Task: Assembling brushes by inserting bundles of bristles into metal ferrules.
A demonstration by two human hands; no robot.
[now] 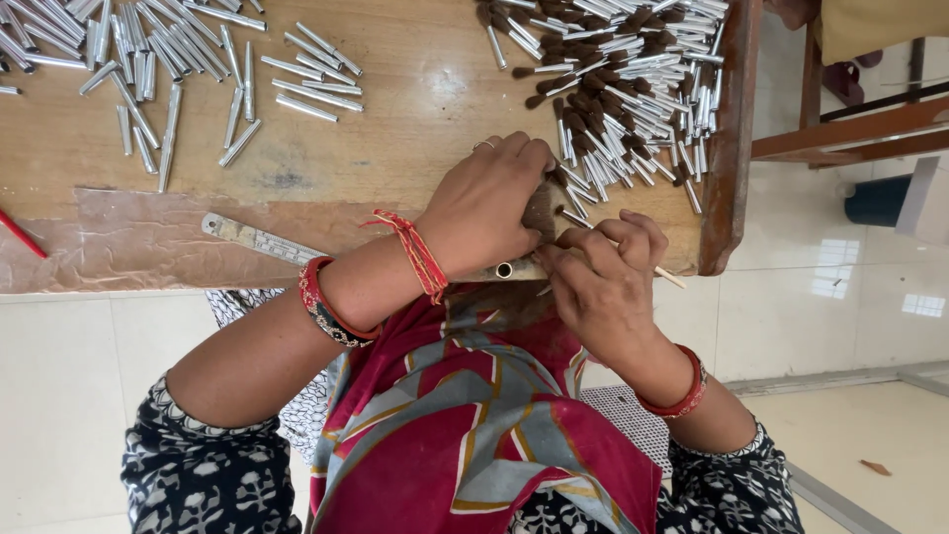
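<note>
Two hands are working at the tabletop [395, 129] edge, the left hand [484, 203] pinching a bristle tuft [541, 210], the right hand [603, 282] pinching a thin stick [672, 278], beside many finished brush heads [618, 79], while empty metal ferrules [148, 59] are waiting far left of them.

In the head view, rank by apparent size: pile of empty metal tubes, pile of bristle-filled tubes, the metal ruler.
1. Pile of empty metal tubes, partly cropped
2. Pile of bristle-filled tubes, nearly alike, ranking unsure
3. Metal ruler, partly hidden
</note>
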